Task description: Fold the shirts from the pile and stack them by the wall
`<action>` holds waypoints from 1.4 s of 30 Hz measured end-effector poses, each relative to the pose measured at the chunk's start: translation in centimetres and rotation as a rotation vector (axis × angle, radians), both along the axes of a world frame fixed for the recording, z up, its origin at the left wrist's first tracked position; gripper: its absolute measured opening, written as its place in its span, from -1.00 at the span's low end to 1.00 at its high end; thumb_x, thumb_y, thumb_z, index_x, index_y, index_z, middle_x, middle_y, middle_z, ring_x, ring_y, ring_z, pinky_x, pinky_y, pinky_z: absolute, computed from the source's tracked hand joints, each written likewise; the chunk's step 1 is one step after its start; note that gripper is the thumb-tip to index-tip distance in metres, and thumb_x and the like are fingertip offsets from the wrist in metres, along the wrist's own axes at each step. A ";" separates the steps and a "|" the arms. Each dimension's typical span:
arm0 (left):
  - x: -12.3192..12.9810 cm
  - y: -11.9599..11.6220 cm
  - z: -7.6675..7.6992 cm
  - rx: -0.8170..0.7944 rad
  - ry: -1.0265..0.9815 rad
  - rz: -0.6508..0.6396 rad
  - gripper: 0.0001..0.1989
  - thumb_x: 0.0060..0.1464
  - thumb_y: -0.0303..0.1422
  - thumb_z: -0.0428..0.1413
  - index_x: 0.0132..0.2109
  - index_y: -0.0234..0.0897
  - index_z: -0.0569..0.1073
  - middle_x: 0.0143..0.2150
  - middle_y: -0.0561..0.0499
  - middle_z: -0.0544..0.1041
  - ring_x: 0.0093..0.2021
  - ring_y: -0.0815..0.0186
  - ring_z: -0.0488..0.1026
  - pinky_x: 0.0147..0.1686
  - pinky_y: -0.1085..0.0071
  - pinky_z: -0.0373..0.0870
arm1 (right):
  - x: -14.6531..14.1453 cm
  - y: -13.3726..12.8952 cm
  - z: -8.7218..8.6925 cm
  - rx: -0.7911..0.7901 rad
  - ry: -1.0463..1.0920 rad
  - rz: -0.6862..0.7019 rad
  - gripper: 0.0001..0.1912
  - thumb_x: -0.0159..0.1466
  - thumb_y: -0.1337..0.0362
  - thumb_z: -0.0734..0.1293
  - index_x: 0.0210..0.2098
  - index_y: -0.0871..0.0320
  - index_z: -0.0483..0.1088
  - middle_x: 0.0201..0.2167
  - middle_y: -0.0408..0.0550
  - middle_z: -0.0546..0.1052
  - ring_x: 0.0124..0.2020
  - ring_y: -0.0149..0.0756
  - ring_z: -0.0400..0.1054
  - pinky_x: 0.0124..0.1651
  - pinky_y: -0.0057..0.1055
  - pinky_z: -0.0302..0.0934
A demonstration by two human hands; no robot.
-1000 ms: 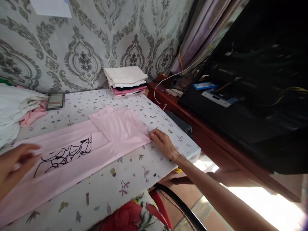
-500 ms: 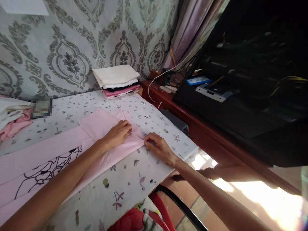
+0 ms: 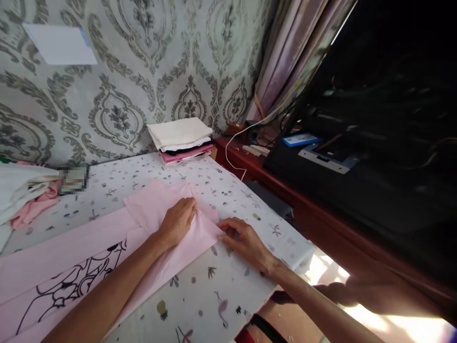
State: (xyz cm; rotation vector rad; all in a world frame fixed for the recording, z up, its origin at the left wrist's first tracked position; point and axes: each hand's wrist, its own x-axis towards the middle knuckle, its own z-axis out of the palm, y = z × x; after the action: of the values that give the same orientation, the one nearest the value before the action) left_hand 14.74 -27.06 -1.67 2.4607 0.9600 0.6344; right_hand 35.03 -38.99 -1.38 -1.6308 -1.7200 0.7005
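Shirt on table, in front of stack; creasing risk at its right end.
Left hand, directly in front of the stack, is closed, fingertips pinching a gathered fold of the shirt; a hard pull there could crease the cloth or skew its layers. Right hand, to the stack's front right, is half curled, thumb and finger at the shirt's corner; whether it grips cannot be told, and a loose hold could let that corner slip. Visibility: clothes, well left of the stack, are cut off by the frame, as is the shirt's near end; the item beside the clothes is pixelated; the left forearm hides cloth beside the print.
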 end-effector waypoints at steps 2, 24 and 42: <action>-0.1 0.2 0.0 0.013 -0.005 0.017 -0.86 0.29 -0.39 -0.15 -0.28 -0.17 0.20 -0.28 0.02 0.39 -0.23 0.23 0.36 -0.20 0.29 0.31 | 0.1 0.4 0.4 -0.004 -0.051 0.024 -0.90 0.26 0.21 0.34 -0.30 0.08 0.48 -0.32 -0.07 0.54 -0.27 -0.23 0.35 -0.14 -0.30 0.22; -1.4 2.3 0.9 0.001 0.011 0.012 -0.91 0.24 -0.39 -0.06 -0.20 -0.18 0.34 -0.21 -0.02 0.49 -0.18 0.22 0.42 -0.15 0.28 0.37 | 0.4 1.7 -0.2 0.088 -0.269 0.050 -0.76 0.30 0.26 0.28 -0.50 0.11 0.29 -0.37 -0.09 0.43 -0.26 -0.23 0.33 -0.03 -0.18 0.18; -7.9 15.7 2.8 0.125 0.175 0.672 -0.80 0.17 -0.29 -0.02 -0.16 -0.22 0.46 -0.20 -0.03 0.55 -0.16 0.18 0.44 -0.17 0.35 0.30 | 0.3 1.6 -0.4 0.137 -0.268 0.070 -0.78 0.23 0.39 0.26 -0.53 0.10 0.22 -0.38 -0.11 0.44 -0.28 -0.25 0.34 -0.04 -0.22 0.21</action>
State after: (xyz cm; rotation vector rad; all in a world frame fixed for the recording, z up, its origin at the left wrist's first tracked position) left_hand 6.83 -11.39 1.10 2.2986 1.9002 0.7019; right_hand 35.36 -37.37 -1.74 -1.6324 -1.9758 0.3986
